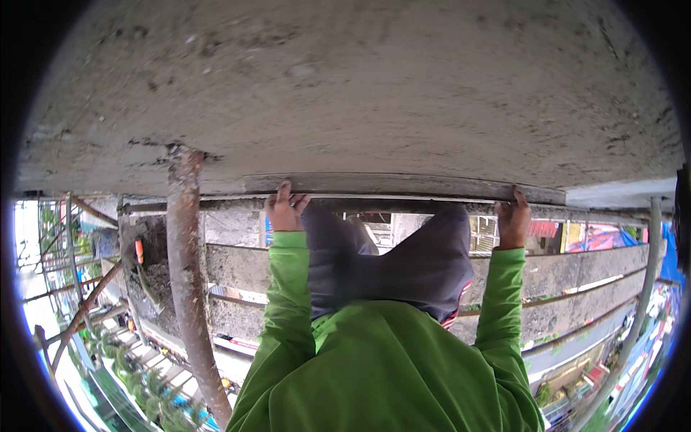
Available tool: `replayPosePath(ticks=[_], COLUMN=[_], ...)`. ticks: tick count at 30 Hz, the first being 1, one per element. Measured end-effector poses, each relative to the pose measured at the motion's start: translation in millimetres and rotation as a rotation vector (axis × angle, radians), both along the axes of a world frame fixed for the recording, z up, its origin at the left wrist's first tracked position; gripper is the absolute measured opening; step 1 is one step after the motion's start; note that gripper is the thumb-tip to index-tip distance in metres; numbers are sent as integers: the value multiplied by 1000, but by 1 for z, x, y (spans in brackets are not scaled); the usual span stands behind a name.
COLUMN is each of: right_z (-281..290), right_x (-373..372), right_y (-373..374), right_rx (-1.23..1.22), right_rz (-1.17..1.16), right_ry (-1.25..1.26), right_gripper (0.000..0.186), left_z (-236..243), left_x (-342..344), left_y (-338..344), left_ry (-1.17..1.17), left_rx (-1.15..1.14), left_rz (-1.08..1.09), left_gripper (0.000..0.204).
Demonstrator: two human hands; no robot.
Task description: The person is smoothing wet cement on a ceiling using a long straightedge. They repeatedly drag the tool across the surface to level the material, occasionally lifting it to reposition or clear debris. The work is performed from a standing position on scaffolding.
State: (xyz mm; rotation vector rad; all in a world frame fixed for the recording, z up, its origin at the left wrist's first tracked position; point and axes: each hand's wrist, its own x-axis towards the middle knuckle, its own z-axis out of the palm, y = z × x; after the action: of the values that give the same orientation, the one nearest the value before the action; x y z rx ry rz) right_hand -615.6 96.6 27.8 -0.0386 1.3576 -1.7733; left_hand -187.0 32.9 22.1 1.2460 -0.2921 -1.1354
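Note:
A long grey straightedge [403, 183] lies flat along the lower edge of a rough, grey plastered concrete face [360, 86]. My left hand [288, 209] holds it near its left end, one finger up on its face and the others partly spread. Toward its right end my right hand [512, 219] grips it, a fingertip over the face and the other fingers curled. Both forearms, in green sleeves, reach up from below. Between them show my bent knees in dark trousers [392, 270].
A rusty, mortar-spattered pole [188, 266] stands close left of my left arm. Scaffold planks [576, 277] with gaps run beneath me, high above the ground. An orange-handled tool [139, 252] is at the left. Another pole [640, 302] rises at right.

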Motion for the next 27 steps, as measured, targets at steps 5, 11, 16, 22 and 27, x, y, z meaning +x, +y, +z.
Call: replayPosePath(ticks=[5,11,16,22,27], right_z=[-3,1,8,-3,-22], right_x=[-3,1,6,0,-10], right_y=[0,1,0,3,0], right_rx=[19,32,46,42,100], right_rz=[-5,24,28,45,22], right_ry=[8,55,50,58,56], right_gripper=[24,18,14,10,10], left_z=[6,4,4,-12,-47], left_x=[-1,2,-1,-2,-14], left_y=[1,1,0,5,5], left_ry=[0,29,3,26,95], left_rx=[-10,17,30,61,117], left_rz=[-51,-30,-19,-40,-105], left_gripper=[31,56,38,29,31])
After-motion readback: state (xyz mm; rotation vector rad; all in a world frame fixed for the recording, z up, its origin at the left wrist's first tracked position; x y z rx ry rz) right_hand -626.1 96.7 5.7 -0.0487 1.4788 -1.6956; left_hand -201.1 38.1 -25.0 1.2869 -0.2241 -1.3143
